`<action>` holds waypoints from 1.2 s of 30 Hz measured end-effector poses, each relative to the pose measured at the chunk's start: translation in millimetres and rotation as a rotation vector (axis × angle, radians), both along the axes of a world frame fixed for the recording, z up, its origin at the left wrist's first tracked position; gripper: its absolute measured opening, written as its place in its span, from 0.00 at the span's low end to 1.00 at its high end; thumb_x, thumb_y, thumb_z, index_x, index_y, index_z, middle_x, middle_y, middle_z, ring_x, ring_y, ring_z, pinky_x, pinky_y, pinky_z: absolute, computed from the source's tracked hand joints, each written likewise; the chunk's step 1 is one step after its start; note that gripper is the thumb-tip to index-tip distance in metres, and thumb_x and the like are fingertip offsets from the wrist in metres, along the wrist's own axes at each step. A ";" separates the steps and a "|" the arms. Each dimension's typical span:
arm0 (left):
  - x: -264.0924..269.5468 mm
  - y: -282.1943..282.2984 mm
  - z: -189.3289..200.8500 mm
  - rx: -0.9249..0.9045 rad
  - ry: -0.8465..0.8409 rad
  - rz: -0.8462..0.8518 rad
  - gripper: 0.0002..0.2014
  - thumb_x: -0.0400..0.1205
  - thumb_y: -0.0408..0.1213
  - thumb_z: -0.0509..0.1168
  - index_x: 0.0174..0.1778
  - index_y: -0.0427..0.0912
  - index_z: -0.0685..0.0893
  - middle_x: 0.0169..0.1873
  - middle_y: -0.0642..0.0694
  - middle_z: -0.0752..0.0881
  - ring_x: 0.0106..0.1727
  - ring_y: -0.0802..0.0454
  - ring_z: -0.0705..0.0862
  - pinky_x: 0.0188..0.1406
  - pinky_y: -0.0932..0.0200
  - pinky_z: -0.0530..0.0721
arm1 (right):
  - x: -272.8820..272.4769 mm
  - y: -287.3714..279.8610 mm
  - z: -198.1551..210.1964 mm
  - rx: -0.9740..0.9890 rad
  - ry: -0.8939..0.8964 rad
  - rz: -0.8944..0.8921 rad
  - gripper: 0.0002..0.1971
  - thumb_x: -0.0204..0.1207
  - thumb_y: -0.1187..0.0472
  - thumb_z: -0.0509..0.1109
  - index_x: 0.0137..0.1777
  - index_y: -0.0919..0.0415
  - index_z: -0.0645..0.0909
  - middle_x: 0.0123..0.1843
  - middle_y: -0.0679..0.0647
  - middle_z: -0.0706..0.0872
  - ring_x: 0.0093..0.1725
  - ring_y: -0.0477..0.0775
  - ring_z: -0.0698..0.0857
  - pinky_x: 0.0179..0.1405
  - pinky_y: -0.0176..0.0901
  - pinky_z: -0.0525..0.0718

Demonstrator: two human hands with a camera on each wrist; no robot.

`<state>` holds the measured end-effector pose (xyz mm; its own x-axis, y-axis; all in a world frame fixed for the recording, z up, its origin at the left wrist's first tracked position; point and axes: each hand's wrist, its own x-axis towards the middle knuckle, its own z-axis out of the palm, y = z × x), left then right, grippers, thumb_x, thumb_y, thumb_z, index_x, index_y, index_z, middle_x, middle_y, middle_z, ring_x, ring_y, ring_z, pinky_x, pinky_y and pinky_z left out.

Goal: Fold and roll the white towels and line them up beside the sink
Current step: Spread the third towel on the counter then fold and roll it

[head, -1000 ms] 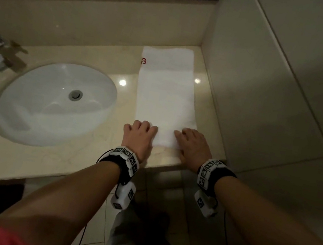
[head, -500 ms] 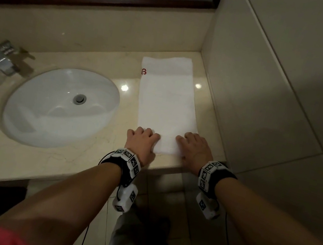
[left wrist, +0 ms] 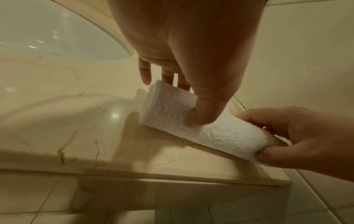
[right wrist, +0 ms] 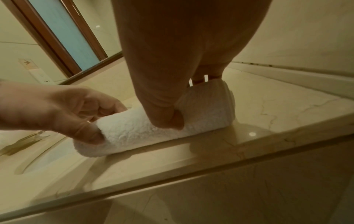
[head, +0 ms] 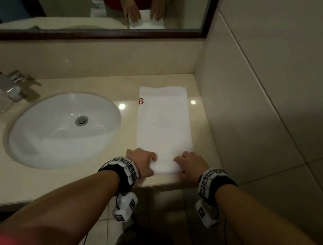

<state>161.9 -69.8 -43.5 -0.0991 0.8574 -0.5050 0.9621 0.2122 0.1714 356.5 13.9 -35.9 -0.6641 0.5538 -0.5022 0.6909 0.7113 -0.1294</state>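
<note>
My left hand (head: 142, 161) and right hand (head: 190, 165) both curl round the rolled end of the white towel (head: 164, 123) on the worktop (head: 99, 82) beside the sink (head: 65, 127).

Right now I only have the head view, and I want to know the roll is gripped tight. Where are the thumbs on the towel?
Observer: The left hand has its thumb pressed into the near face of the rolled end of the towel, with its fingers over the top.
Operator: And the other one?
Observer: The right hand does likewise, with its thumb dug into the front of the roll and its fingers behind it.
Operator: Is the roll's end even?
Observer: Mostly. In the right wrist view the layers at the right end lie close together, with one edge sticking out slightly.
</note>
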 end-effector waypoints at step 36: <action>-35.2 47.3 6.4 -0.136 -0.191 0.063 0.05 0.80 0.41 0.56 0.50 0.55 0.73 0.42 0.49 0.84 0.42 0.47 0.82 0.42 0.58 0.78 | -28.8 34.5 -21.5 -0.034 0.048 -0.217 0.13 0.82 0.59 0.56 0.64 0.54 0.73 0.63 0.57 0.75 0.61 0.60 0.75 0.58 0.54 0.75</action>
<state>126.7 -22.4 -37.1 -0.0418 0.7752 -0.6304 0.8993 0.3041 0.3143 327.7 48.4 -57.4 -0.5546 0.6700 -0.4934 0.8199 0.5410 -0.1871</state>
